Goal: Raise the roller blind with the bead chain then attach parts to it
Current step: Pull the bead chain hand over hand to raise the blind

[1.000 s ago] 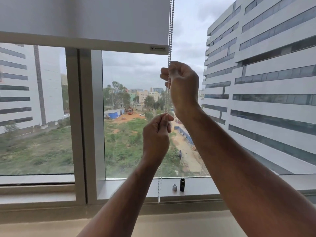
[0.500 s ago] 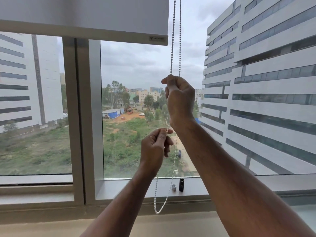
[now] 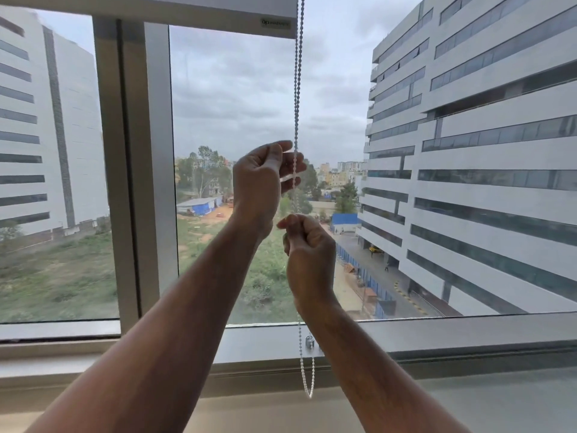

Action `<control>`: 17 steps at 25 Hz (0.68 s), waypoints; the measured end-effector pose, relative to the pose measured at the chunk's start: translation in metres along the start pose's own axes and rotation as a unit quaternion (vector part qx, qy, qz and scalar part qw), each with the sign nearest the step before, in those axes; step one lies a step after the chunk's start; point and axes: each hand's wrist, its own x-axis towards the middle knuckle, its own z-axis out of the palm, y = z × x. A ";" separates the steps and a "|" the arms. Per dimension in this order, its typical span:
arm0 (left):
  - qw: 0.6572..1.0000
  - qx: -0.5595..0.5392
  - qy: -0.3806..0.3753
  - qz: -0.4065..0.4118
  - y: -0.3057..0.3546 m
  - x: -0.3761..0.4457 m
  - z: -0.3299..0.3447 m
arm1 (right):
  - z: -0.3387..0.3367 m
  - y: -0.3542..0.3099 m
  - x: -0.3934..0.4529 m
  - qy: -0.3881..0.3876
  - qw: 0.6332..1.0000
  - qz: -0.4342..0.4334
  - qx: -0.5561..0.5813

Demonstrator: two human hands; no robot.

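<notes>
The white roller blind's bottom rail (image 3: pixel 199 15) sits near the top of the window. Its bead chain (image 3: pixel 298 89) hangs down from the rail's right end to a loop (image 3: pixel 307 382) below the sill. My left hand (image 3: pixel 263 179) is the upper one, its fingers apart and curled beside the chain, which crosses the fingertips. My right hand (image 3: pixel 309 248) is just below, fist closed on the chain. A small silver part (image 3: pixel 309 341) stands on the sill beside the chain, partly behind my right forearm.
A thick grey window post (image 3: pixel 137 170) stands left of the hands. The grey sill (image 3: pixel 437 335) runs across below the glass, with a wider ledge (image 3: pixel 499 401) in front. Buildings and open ground show outside.
The blind's bottom rail has risen. My right hand came down with the chain and my left hand went up above it. The black part on the sill is now hidden.
</notes>
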 end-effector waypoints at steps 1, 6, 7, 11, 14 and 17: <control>1.000 -0.006 -0.005 -0.001 0.006 0.003 0.005 | -0.002 0.005 -0.005 -0.003 1.000 0.007 0.007; 0.999 -0.020 -0.025 0.012 0.021 0.015 0.024 | -0.010 0.022 -0.028 -0.016 0.999 0.038 -0.002; 0.999 -0.011 -0.024 0.020 0.021 0.017 0.026 | -0.012 0.024 -0.031 -0.017 0.999 0.038 -0.007; 0.998 0.029 -0.003 0.060 0.010 0.017 0.027 | -0.016 0.031 -0.040 -0.034 0.999 0.034 -0.007; 0.996 0.036 0.000 0.076 0.000 0.010 0.021 | -0.021 0.039 -0.044 -0.077 0.996 0.050 0.001; 0.996 0.036 -0.005 0.083 -0.007 0.002 0.016 | -0.027 0.045 -0.044 -0.108 0.992 0.071 0.005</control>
